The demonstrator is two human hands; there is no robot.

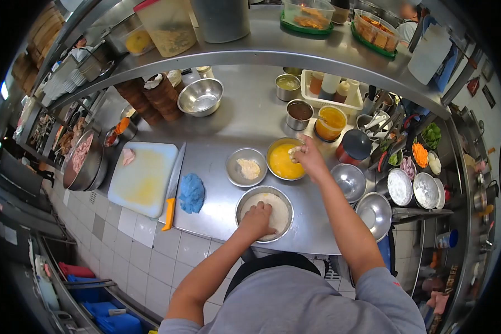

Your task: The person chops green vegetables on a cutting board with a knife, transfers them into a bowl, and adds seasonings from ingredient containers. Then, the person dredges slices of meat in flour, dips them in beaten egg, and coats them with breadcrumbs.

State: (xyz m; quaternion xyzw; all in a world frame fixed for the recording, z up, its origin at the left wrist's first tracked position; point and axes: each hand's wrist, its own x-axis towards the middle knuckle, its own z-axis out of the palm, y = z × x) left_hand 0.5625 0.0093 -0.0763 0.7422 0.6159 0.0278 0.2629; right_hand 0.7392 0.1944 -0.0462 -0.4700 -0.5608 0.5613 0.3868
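Note:
My left hand (256,220) is down in a metal bowl of pale crumbs (281,209). Its fingers are bent and spread with the thumb apart, and the tips are partly hidden in the crumbs. Over the right rim of a bowl of yellow beaten egg (282,162) is my right hand (309,157). Its fingers are drawn together with something whitish at the tips; whether this is coating or a small piece, I cannot tell. Left of the egg, another metal bowl (232,173) holds a crumb-coated piece (248,168).
A cutting board (142,178) bears a small piece of raw meat (128,157). Beside it lie an orange-handled knife (170,211) and a crumpled blue cloth (191,193). Metal bowls (348,182) stand to the right. A steel shelf (250,55) with containers spans above the counter.

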